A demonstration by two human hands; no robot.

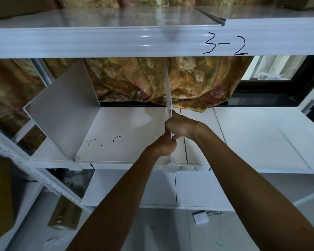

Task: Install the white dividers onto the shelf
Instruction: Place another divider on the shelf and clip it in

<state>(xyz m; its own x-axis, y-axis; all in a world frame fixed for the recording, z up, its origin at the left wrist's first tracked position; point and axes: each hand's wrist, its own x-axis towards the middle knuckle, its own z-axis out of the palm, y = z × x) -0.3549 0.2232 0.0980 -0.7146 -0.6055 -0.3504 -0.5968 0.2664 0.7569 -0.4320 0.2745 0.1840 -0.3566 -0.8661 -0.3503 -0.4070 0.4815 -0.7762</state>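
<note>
A white divider (168, 91) stands edge-on in the middle of the white shelf (127, 134), reaching up to the shelf above. Both hands grip its front edge: my right hand (181, 126) higher up, my left hand (164, 144) just below it. At the divider's foot a white clip (169, 164) sits on the shelf's front lip. A second white divider (65, 113) stands upright on the left part of the same shelf, with its own clip (74, 160) at the front lip.
The shelf above (116, 42) is marked "3-2" in black; the working shelf's lip reads "3-3". A flowered curtain (170, 82) hangs behind the shelving. A perforated upright post (34, 171) runs down the left. A lower shelf (198, 189) and a small white block (200, 217) lie below.
</note>
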